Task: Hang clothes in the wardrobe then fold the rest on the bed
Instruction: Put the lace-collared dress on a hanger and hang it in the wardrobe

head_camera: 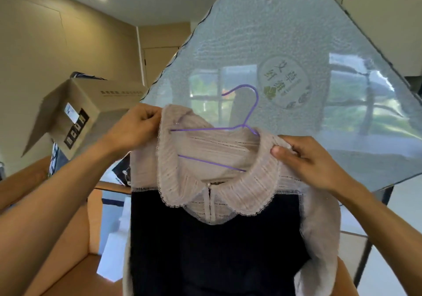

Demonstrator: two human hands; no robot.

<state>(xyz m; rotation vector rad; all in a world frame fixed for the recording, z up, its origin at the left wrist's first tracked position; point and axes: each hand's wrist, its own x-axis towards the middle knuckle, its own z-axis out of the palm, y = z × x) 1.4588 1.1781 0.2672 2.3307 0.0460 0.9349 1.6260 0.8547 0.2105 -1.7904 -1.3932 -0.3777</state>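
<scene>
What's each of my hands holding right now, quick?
Left hand: closed, pinching one shoulder of the beige-collared navy knit top.
Right hand: closed, gripping the top's other shoulder.

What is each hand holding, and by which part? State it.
The left hand and right hand each pinch a shoulder of the beige-collared navy knit top, which sits on a purple wire hanger.

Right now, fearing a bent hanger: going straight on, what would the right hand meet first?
The right hand meets the beige collar it pinches first, likely; the purple hanger lies beyond, depth unclear.
</scene>
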